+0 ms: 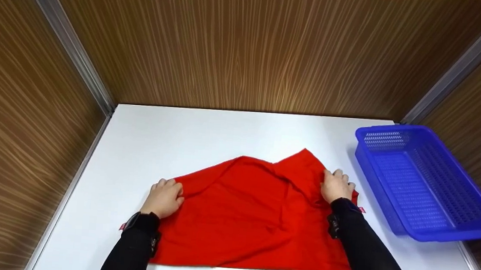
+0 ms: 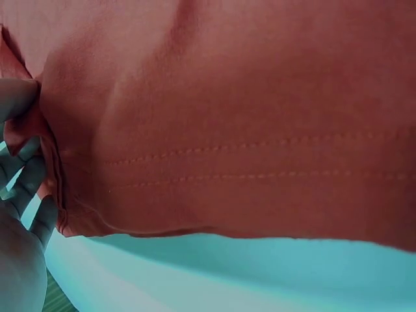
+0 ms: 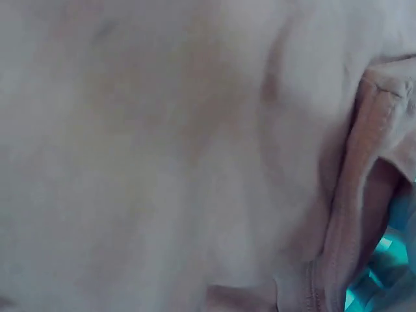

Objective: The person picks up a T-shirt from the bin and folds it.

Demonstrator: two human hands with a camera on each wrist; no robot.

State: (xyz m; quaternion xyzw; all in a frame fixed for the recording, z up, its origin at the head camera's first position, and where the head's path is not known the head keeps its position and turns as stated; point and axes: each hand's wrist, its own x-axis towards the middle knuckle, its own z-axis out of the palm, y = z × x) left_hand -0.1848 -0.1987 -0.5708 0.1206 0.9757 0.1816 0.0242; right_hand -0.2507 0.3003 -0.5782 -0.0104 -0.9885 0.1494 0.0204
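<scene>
A red garment point(image 1: 243, 212) with several creases lies spread across the white table, its upper right part folded to a point. At the cloth's left edge my left hand point(image 1: 163, 197) pinches the fabric between thumb and fingers. In the left wrist view, the thumb point(image 2: 15, 97) is on one side of the bunched edge, above a double-stitched hem point(image 2: 247, 162). My right hand point(image 1: 336, 186) grips the right side of the garment with curled fingers. Folded fabric point(image 3: 195, 162) fills most of the right wrist view, where a seamed edge point(image 3: 351, 195) stands out.
To the right stands a blue plastic basket point(image 1: 383, 198) with perforated walls, close beside my right hand. The white table point(image 1: 172, 134) is enclosed by wood-grain panels point(image 1: 247, 45) at the back and both sides. Small red tags point(image 1: 362, 210) stick out near my wrists.
</scene>
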